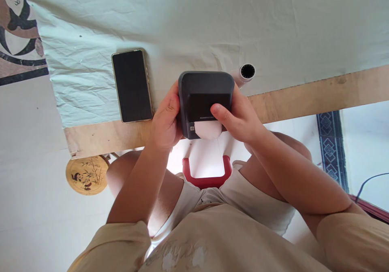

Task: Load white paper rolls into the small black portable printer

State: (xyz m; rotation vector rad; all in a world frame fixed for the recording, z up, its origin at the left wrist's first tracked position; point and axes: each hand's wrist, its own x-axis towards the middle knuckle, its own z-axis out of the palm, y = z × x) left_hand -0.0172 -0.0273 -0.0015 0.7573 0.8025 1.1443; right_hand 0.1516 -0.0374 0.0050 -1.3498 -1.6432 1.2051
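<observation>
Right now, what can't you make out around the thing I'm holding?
In the head view:
Underside of the dark device: faces away, hidden by its own body.
Most fingers of the left hand and right hand: behind the device.
Lettering on the device: too small to read surely.
Far end of the pale cylinder: behind the device and right hand.
Back of the phone: face down.
Black cable: cut off by the right edge.

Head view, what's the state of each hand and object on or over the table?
Label printer, held, white paper protruding
Left hand, gripping printer's side
Right hand, gripping its opposite side
Smartphone, lying face up, screen dark
Tablecloth, spread, wrinkled
White cylinder, dark round end facing camera
</observation>
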